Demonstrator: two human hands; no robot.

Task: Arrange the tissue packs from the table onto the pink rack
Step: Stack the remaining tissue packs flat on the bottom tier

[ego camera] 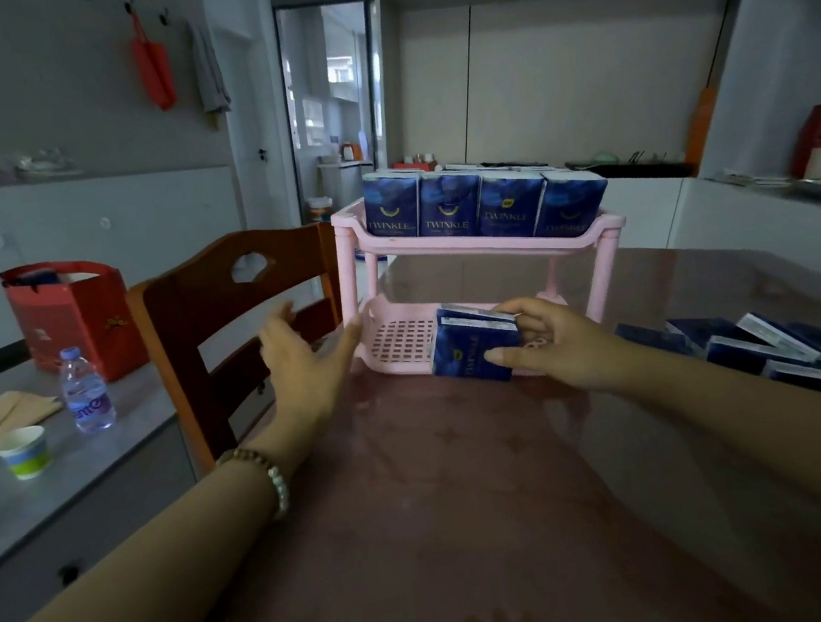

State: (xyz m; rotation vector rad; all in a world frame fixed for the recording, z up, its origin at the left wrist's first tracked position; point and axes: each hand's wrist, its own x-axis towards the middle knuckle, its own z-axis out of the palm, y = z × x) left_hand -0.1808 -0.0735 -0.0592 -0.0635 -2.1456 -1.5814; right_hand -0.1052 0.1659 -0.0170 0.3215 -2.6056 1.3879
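Note:
A pink two-tier rack (462,247) stands on the brown table (474,509). Its top shelf holds a row of several dark blue tissue packs (448,210), all upright. My right hand (552,342) is shut on another blue tissue pack (475,347), which stands at the front edge of the perforated bottom shelf (399,338). My left hand (301,360) is open with fingers spread, its fingertips touching the left end of the bottom shelf. More blue tissue packs (785,347) lie in a loose pile on the table at the right.
A wooden chair (236,301) stands at the table's left side, just behind my left hand. Further left, a grey counter (33,501) carries a water bottle (86,389), a paper cup (23,451) and a red bag (70,316).

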